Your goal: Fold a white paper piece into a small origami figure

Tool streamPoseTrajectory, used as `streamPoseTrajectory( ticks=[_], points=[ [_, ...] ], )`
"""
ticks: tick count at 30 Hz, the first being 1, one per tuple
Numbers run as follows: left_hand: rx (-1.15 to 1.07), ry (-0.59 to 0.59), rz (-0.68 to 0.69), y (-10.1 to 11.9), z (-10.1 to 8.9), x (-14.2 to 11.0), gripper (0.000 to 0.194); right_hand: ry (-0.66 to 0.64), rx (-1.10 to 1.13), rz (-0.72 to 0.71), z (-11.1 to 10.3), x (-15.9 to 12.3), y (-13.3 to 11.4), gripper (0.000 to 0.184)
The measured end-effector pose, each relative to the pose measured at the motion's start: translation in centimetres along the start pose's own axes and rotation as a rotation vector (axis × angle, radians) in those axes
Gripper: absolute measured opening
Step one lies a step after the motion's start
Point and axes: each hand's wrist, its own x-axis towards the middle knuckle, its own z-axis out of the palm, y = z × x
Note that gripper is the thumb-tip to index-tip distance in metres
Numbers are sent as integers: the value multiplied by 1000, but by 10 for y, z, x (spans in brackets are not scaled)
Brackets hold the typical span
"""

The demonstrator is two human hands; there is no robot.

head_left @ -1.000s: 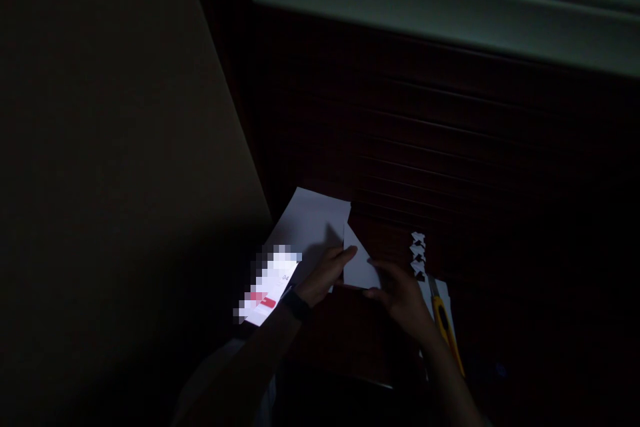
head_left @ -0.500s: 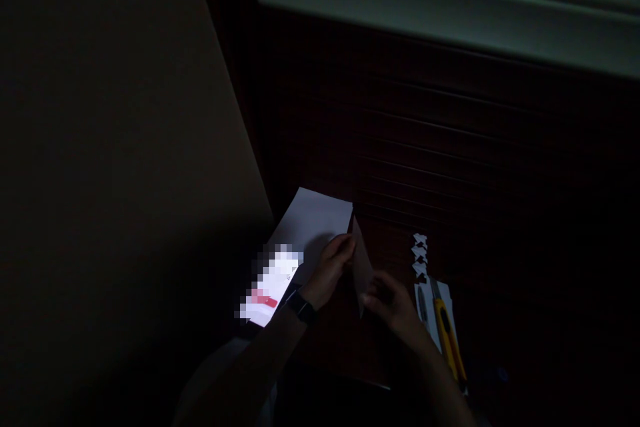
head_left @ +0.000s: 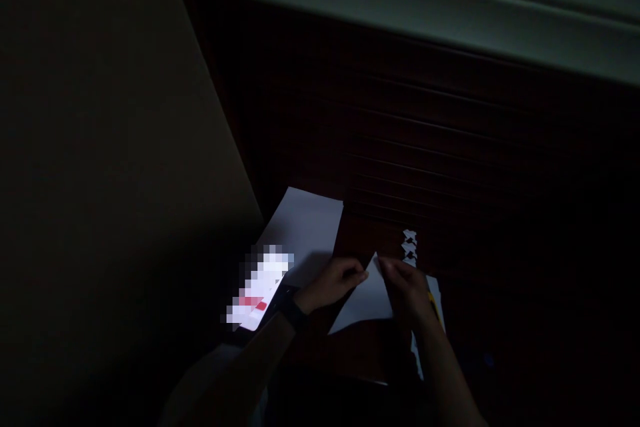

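A white sheet of paper (head_left: 366,300) is held between my two hands over the dark tabletop, its narrow corner pointing away from me. My left hand (head_left: 336,282), with a dark watch (head_left: 294,315) on the wrist, pinches its left edge. Close to the top corner, my right hand (head_left: 406,285) grips the right edge between thumb and fingers. Under and behind my right forearm, a yellow utility knife (head_left: 433,307) lies mostly hidden on white paper (head_left: 437,290).
At the left lies a phone (head_left: 260,293) with a bright, blurred-out screen. Beyond it rests another white sheet (head_left: 305,220). Small folded paper pieces (head_left: 409,243) stand in a row at the right. A pale wall (head_left: 125,113) rises on the left. The scene is dim.
The paper has turned from nearly edge-on to facing me, its corner now upward. My left hand moved right and nearer; my right hand rose toward the corner and now covers most of the knife.
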Motion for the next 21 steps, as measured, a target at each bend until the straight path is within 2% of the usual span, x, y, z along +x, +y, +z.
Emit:
streamPoseTrajectory(
  ticks=[4, 7, 11, 16, 21],
  points=[
    [53, -81, 47, 0, 2, -2, 24, 78, -199, -24, -3, 1, 3, 24],
    [-3, -114, 32, -1, 3, -2, 22, 88, -328, -58, -6, 1, 3, 25],
    [-115, -112, -26, -2, 5, -3, 22, 33, -404, -98, -9, 1, 2, 25],
    [-164, -194, -90, -4, 3, -6, 25, -83, -344, -39, -15, -1, -4, 27],
    [-192, -211, -112, -7, 3, -7, 25, -154, -348, 5, -14, -2, -6, 30]
  ],
)
